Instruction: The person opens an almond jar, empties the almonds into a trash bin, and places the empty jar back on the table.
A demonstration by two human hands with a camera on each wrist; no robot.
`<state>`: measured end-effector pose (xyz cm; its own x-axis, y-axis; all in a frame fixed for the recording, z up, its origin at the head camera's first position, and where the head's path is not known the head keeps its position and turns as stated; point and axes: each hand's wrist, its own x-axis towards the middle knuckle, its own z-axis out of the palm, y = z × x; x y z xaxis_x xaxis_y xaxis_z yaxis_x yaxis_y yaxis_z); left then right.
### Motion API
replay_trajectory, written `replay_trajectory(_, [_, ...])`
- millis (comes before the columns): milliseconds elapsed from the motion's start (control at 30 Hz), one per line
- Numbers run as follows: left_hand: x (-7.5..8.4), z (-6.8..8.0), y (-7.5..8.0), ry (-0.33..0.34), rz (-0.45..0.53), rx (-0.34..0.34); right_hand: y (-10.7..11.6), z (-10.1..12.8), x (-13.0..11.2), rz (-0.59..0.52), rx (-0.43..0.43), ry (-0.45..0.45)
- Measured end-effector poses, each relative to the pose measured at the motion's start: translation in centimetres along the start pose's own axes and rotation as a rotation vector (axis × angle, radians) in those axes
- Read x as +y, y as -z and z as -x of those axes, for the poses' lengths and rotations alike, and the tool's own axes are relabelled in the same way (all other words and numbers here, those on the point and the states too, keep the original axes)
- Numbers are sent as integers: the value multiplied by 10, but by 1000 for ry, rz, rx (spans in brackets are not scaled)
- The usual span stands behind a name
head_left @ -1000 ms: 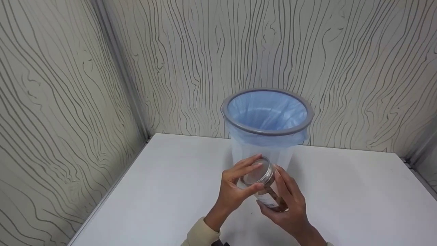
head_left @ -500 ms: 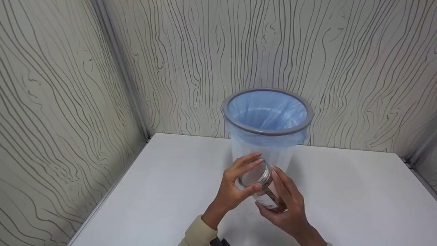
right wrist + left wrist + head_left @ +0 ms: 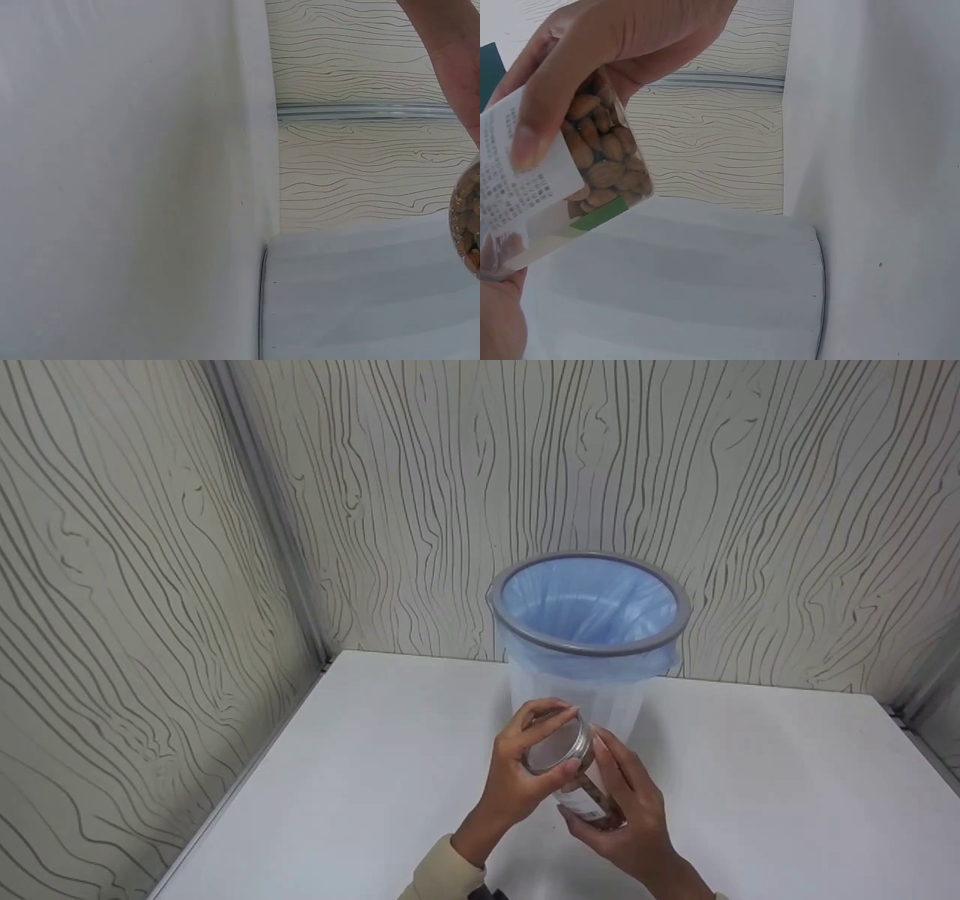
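Observation:
A clear jar of almonds (image 3: 604,161) with a white printed label is held tilted above the table, in front of the bin. My left hand (image 3: 517,780) grips its round, silvery-rimmed lid (image 3: 553,746), with fingers over the far edge and thumb on the near side. The right hand (image 3: 634,817) holds the jar's body from the right; in the left wrist view its thumb presses the label (image 3: 525,180). The lid looks seated on the jar. In the right wrist view only the jar's bottom end (image 3: 466,217) shows, at the right edge.
Just beyond the hands stands a white bin (image 3: 585,697) with a grey rim (image 3: 592,649) and a blue bag lining it. It rests on a white table (image 3: 375,750). Wood-patterned panels (image 3: 405,510) rise behind and at the left.
The left hand's fingers have curled further round the lid. Both hands and the jar have shifted only slightly. The bin stays put.

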<state>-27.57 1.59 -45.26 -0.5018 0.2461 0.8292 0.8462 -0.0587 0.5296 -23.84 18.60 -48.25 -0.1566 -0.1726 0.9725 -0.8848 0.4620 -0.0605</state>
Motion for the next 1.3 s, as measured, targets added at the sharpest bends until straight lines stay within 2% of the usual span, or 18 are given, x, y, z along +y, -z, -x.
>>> replay_trajectory(267, [4,1,-5,7,-3,57,-3,5,-2,4,-9,-31])
replay_trajectory(700, [12,0,-8,15,-21,81,-2,3,-5,-36,-3,-23])
replay_trajectory(967, [15,2,-15,97,-56,150,-1,5,-2,101,-2,0])
replay_trajectory(1167, [16,3,-15,118,-69,153,-2,7,-1,80,4,-6])
replay_trajectory(1300, [17,3,-15,155,-60,150,-2,5,-1,68,6,-7])
